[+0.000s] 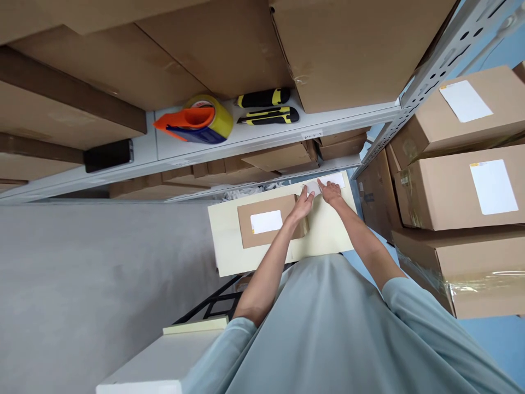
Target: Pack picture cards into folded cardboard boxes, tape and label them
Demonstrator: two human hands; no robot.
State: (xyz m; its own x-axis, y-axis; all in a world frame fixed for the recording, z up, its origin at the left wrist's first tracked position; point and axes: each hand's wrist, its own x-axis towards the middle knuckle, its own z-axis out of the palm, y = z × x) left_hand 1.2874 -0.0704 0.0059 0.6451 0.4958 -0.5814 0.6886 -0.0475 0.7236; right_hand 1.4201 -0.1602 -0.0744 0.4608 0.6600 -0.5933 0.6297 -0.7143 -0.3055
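Over the cream tabletop (328, 230), my left hand (302, 206) pinches a small white label (314, 187) between thumb and fingers. My right hand (330, 192) has its index fingertip at the right edge of that label, the other fingers curled in. Just beyond my right hand lies another white slip of paper (334, 179), flat on the table. A flat brown cardboard box (248, 241) rests on the table left of my hands, partly covered by my left hand and wrist. On its top is a white label with a yellow corner (266, 222).
On the shelf (262, 128) above sit a tape dispenser (197, 119), two utility knives (266, 106) and a black phone-like object (109, 155). Cardboard boxes (344, 49) fill the rack. Labelled boxes (455, 191) are stacked right. A white cabinet (164, 355) stands lower left.
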